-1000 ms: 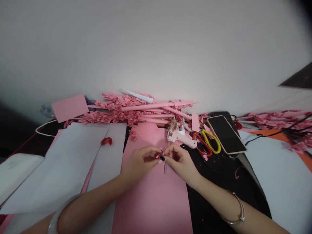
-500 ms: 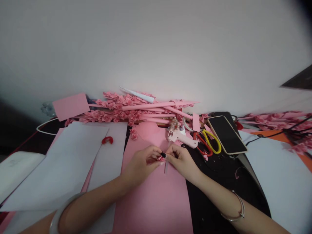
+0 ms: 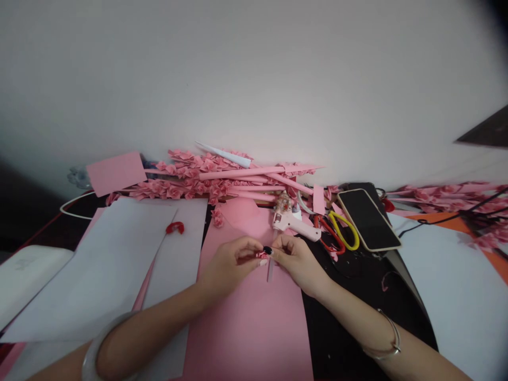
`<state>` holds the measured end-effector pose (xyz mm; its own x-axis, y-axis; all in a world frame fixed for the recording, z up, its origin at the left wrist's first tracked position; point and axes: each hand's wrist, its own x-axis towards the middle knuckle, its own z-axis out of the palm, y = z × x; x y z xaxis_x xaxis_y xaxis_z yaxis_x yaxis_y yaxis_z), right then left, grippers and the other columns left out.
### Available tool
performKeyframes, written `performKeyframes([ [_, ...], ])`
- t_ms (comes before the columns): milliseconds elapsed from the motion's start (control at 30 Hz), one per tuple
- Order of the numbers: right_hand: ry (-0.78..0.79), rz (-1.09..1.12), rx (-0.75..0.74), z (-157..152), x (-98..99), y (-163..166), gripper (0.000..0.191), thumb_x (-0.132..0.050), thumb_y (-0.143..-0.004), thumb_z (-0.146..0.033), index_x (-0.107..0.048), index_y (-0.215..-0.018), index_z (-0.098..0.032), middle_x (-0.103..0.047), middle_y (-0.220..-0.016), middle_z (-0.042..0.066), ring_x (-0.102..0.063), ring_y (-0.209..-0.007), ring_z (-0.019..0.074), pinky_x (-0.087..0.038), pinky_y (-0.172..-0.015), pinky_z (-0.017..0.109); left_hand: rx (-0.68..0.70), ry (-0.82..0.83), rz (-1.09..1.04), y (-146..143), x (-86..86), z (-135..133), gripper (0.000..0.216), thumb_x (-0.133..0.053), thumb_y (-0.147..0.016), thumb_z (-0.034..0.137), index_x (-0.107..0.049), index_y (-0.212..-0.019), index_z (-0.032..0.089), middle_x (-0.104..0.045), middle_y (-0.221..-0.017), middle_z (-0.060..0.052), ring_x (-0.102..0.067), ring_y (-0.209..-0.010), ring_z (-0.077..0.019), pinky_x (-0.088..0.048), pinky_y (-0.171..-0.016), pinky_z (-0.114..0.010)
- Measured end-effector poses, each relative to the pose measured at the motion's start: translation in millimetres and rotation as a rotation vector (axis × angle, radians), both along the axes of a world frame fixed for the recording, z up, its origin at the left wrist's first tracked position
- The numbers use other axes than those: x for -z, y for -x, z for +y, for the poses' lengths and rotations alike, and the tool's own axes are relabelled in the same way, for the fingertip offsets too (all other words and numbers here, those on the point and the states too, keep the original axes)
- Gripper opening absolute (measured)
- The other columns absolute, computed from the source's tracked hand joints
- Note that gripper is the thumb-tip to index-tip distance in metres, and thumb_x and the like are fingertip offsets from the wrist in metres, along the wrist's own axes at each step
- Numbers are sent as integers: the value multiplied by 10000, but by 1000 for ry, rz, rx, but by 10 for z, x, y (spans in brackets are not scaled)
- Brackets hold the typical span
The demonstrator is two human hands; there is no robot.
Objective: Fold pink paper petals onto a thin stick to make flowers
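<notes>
Both hands meet over a pink sheet of paper (image 3: pixel 250 328) at the centre. Between the fingertips of my left hand (image 3: pixel 230 264) is a small pink paper flower (image 3: pixel 262 255), partly hidden by the fingers. My right hand (image 3: pixel 297 262) is closed in a pinch at the flower's right side, its fingertips touching or nearly touching it. Below the right fingers lies a narrow pale strip (image 3: pixel 270 271). A finished-looking pink paper rose (image 3: pixel 217 218) rests on the sheet, up and to the left of the hands.
Behind the hands lie a glue gun (image 3: pixel 296 225), scissors (image 3: pixel 344 230) with yellow and red handles, and a phone (image 3: pixel 371 219). Pink paper flower stems (image 3: pixel 186 185) are piled along the wall. White sheets (image 3: pixel 115 270) cover the left, with a red curl (image 3: pixel 175 227) on them.
The fingertips have shifted slightly around the small paper flower, and the left fingers are a little straighter. Everything else stays in place apart from a slight camera movement.
</notes>
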<state>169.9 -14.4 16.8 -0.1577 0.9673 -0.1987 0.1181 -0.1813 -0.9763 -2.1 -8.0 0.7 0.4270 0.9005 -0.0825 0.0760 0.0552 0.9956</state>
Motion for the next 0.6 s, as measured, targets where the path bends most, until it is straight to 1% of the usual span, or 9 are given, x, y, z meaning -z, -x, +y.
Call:
performKeyframes([
  [167,103,129,-28,-10,-1,-5,385,-687,-693,-486,-488,-594,-170,-383,-419,-89,-220,-383,47,-130,-393,215,9,65,-62,-9,13,14,144,-670,-739,219,-609,-855,163,-692,-863,-34,-654,-850,-165,-509,-785,-281],
  [267,109,202,-12,-10,10,-5,371,-718,-680,-450,-493,-605,-165,-402,-418,-92,-226,-375,39,-134,-387,208,-1,70,-70,-7,13,27,142,-678,-733,221,-620,-846,158,-692,-853,-37,-652,-838,-165,-509,-773,-281],
  [367,100,216,-7,-5,26,-18,367,-730,-682,-429,-492,-602,-162,-397,-413,-93,-242,-380,38,-145,-389,203,-18,73,-72,-4,11,31,145,-689,-721,227,-627,-831,155,-693,-832,-38,-651,-818,-166,-509,-760,-284],
  [600,168,266,-138,28,61,-99,377,-694,-732,-441,-464,-619,-165,-362,-406,-106,-194,-367,28,-111,-388,199,-19,136,-105,-15,-31,15,175,-705,-705,235,-625,-842,160,-690,-840,-36,-645,-819,-165,-506,-769,-287],
])
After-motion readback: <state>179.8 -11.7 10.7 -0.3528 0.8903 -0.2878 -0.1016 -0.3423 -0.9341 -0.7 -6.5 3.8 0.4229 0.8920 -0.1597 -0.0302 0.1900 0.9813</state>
